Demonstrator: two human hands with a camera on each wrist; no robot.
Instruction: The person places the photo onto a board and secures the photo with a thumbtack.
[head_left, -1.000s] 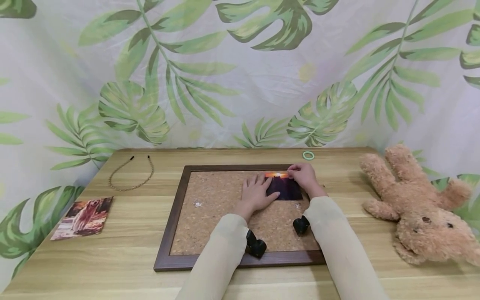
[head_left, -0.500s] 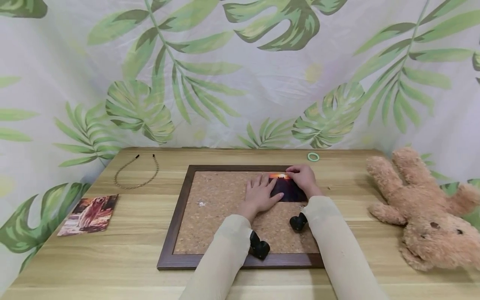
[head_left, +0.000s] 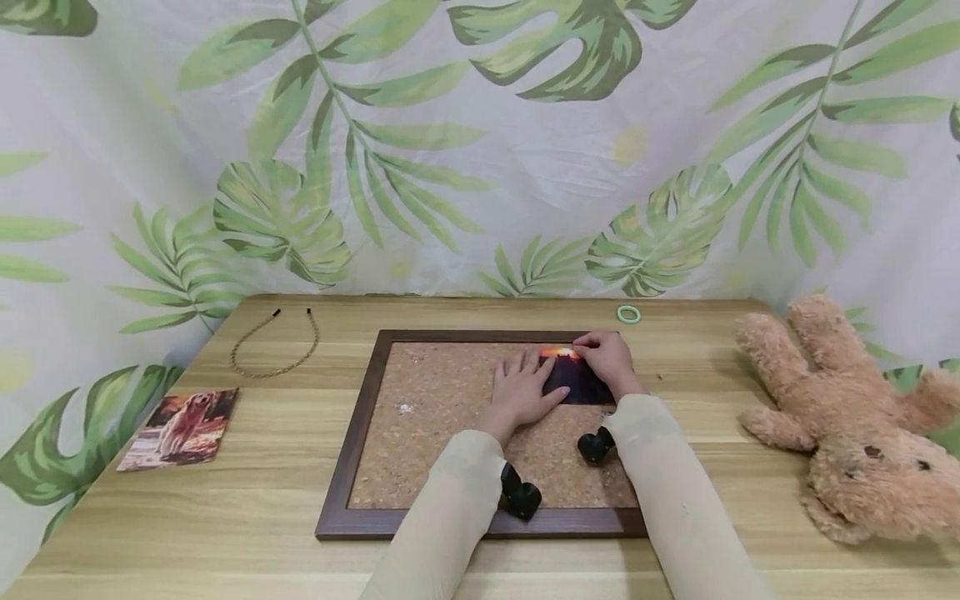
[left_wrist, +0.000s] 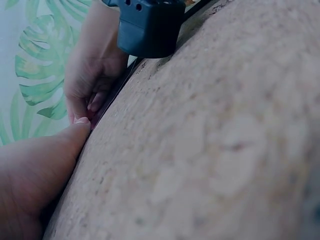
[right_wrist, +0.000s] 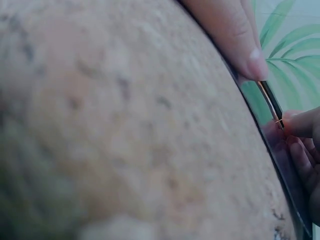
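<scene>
A framed cork board (head_left: 435, 425) lies on the table, with a dark sunset photo (head_left: 581, 385) at its upper right. My left hand (head_left: 521, 390) rests flat on the board with fingers spread, the thumb and index finger over the photo's left side. At the photo's top edge, my right hand (head_left: 609, 360) pinches a tiny gold-coloured thumbtack (right_wrist: 279, 121) between thumb and index finger. The tack stands against the photo's glossy surface in the right wrist view. Most of it is hidden by the fingertips.
A dog photo (head_left: 180, 429) and a braided cord (head_left: 273, 367) lie to the left. Behind the board is a mint-green ring (head_left: 628, 314). A small gold speck (head_left: 660, 376) lies right of the board, and a teddy bear (head_left: 840, 408) sprawls at the right.
My right fingertips have shifted slightly left along the photo's top edge. The left hand stays on the board and photo. The head view has turned a little, moving everything slightly right.
</scene>
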